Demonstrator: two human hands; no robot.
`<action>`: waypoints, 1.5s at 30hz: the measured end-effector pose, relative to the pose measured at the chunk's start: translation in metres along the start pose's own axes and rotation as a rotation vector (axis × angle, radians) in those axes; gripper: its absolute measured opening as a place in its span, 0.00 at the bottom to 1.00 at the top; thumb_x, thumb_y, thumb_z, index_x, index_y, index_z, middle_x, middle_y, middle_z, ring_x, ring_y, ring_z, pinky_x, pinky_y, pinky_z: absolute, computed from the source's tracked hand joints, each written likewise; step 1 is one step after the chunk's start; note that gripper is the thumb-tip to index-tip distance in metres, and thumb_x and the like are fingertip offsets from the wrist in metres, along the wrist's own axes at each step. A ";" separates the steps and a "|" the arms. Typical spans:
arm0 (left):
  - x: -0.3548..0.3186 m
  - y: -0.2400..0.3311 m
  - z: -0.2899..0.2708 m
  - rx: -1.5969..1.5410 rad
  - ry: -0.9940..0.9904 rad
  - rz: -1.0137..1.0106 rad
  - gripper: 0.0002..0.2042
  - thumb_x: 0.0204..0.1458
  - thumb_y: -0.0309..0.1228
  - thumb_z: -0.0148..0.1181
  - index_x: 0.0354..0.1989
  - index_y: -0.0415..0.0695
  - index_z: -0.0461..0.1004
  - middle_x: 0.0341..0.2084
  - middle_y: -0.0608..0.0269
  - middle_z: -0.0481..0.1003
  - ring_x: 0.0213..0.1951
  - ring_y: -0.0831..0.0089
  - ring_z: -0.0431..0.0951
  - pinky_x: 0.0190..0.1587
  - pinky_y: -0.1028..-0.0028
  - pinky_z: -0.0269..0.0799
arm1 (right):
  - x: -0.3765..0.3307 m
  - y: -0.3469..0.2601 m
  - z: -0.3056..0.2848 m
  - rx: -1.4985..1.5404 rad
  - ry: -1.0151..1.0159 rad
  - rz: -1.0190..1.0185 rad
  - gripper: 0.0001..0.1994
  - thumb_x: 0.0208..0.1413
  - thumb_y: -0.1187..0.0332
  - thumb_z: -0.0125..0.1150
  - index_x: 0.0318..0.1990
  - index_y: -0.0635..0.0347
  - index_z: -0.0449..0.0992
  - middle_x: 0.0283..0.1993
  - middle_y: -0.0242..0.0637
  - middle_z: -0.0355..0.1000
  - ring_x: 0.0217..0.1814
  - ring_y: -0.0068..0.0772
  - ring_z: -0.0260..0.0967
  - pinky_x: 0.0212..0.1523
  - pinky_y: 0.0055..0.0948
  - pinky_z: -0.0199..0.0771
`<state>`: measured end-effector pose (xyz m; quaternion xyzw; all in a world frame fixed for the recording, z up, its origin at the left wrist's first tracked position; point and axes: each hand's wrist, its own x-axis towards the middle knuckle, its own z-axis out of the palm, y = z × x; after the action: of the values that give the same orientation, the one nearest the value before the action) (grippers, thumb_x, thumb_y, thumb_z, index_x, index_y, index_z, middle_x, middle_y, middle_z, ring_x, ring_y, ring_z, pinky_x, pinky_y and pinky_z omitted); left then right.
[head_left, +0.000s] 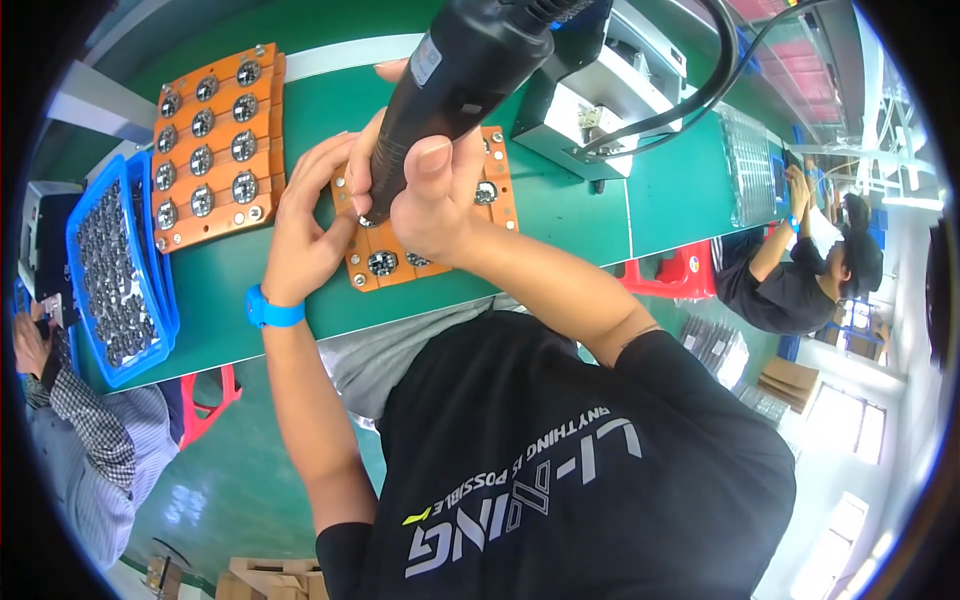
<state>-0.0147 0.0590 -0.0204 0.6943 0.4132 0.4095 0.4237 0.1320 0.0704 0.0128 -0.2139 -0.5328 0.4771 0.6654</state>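
My right hand (440, 195) is wrapped round a thick black handheld power screwdriver (455, 80), held almost upright with its tip down. Beneath it lies an orange fixture plate (385, 290) carrying round circuit boards (382, 263). The driver's lower end meets the plate at a round board near its left edge; the exact contact is hidden by my fingers. My left hand (305, 230), with a blue wristband, rests open along the left edge of the plate. Its thumb and fingers are apart, the thumb close to the driver's tip.
Stacked orange plates with round boards (222, 220) lie at the left, beside blue trays (165, 345) of small parts. A grey machine (610, 90) with black cables stands behind right. Clear plastic trays (745, 170) lie farther right. Co-workers (785, 275) sit on both sides.
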 end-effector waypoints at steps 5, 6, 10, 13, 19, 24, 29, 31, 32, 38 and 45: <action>-0.003 -0.003 -0.003 0.039 0.005 0.020 0.27 0.40 0.13 0.54 0.54 0.38 0.70 0.55 0.51 0.70 0.61 0.54 0.67 0.63 0.63 0.60 | -0.002 0.005 0.004 0.006 -0.017 0.007 0.39 0.59 0.37 0.47 0.58 0.70 0.53 0.19 0.37 0.68 0.16 0.23 0.65 0.20 0.22 0.67; -0.004 -0.004 -0.002 0.038 0.006 0.019 0.26 0.40 0.14 0.54 0.54 0.38 0.70 0.55 0.51 0.70 0.61 0.54 0.67 0.63 0.63 0.60 | -0.003 0.007 0.004 0.006 -0.019 0.010 0.39 0.59 0.37 0.47 0.58 0.70 0.53 0.19 0.37 0.68 0.16 0.23 0.65 0.20 0.22 0.67; -0.007 -0.009 -0.005 0.036 -0.006 -0.006 0.27 0.40 0.14 0.54 0.54 0.38 0.70 0.55 0.51 0.70 0.61 0.53 0.66 0.63 0.63 0.60 | -0.005 0.012 0.009 0.003 -0.052 -0.025 0.38 0.60 0.38 0.49 0.57 0.71 0.55 0.19 0.35 0.67 0.17 0.22 0.64 0.21 0.22 0.66; -0.008 -0.009 -0.003 -0.006 -0.004 -0.029 0.27 0.39 0.15 0.55 0.54 0.38 0.70 0.55 0.50 0.70 0.60 0.52 0.67 0.63 0.63 0.60 | -0.013 0.017 0.006 0.126 -0.019 0.045 0.32 0.56 0.52 0.65 0.54 0.70 0.62 0.32 0.34 0.71 0.31 0.21 0.69 0.32 0.22 0.71; -0.008 -0.013 0.004 -0.070 0.017 -0.090 0.22 0.42 0.18 0.55 0.50 0.36 0.68 0.50 0.50 0.70 0.55 0.56 0.69 0.57 0.69 0.62 | -0.004 0.013 0.007 0.100 -0.092 0.059 0.28 0.59 0.59 0.63 0.56 0.70 0.58 0.32 0.33 0.68 0.23 0.17 0.64 0.22 0.20 0.65; -0.004 -0.010 0.010 0.064 0.013 -0.036 0.14 0.44 0.14 0.51 0.42 0.36 0.67 0.40 0.56 0.69 0.45 0.63 0.70 0.48 0.70 0.66 | 0.000 0.000 -0.006 0.045 -0.045 0.127 0.28 0.55 0.61 0.64 0.57 0.68 0.61 0.40 0.31 0.68 0.40 0.18 0.65 0.42 0.22 0.69; 0.027 0.025 0.026 -0.032 -0.054 -0.122 0.16 0.47 0.19 0.47 0.46 0.35 0.70 0.47 0.54 0.69 0.48 0.63 0.70 0.50 0.71 0.66 | 0.024 -0.036 -0.038 -0.068 0.055 -0.004 0.30 0.56 0.57 0.60 0.59 0.68 0.58 0.36 0.33 0.67 0.35 0.19 0.64 0.37 0.21 0.67; 0.047 0.049 0.039 0.181 -0.055 -0.047 0.20 0.47 0.21 0.47 0.51 0.35 0.70 0.53 0.51 0.68 0.51 0.59 0.71 0.54 0.68 0.66 | 0.034 -0.063 -0.067 -0.087 0.106 -0.090 0.36 0.56 0.49 0.56 0.61 0.68 0.54 0.29 0.34 0.67 0.27 0.20 0.63 0.29 0.20 0.65; 0.057 0.060 0.047 0.242 -0.117 -0.031 0.22 0.48 0.21 0.48 0.54 0.37 0.69 0.56 0.50 0.67 0.55 0.55 0.70 0.58 0.65 0.65 | 0.037 -0.079 -0.083 -0.101 0.135 -0.135 0.38 0.57 0.45 0.54 0.62 0.69 0.51 0.26 0.34 0.67 0.22 0.20 0.63 0.24 0.19 0.64; 0.109 0.083 0.083 0.522 -0.310 0.107 0.18 0.49 0.21 0.48 0.49 0.38 0.73 0.53 0.51 0.70 0.49 0.52 0.73 0.51 0.62 0.70 | 0.053 -0.145 -0.175 -0.537 0.397 -0.237 0.44 0.54 0.26 0.28 0.57 0.61 0.58 0.15 0.36 0.64 0.12 0.27 0.62 0.15 0.22 0.63; 0.156 0.069 0.095 0.304 -0.513 0.044 0.12 0.44 0.18 0.49 0.37 0.34 0.75 0.37 0.51 0.77 0.38 0.55 0.78 0.40 0.67 0.73 | 0.062 -0.125 -0.220 -0.252 0.337 -0.464 0.24 0.61 0.48 0.56 0.44 0.62 0.58 0.23 0.36 0.64 0.12 0.26 0.63 0.11 0.22 0.61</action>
<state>0.1389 0.1578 0.0483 0.8394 0.3341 0.1629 0.3965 0.3822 0.1171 0.0682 -0.2434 -0.5044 0.2004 0.8038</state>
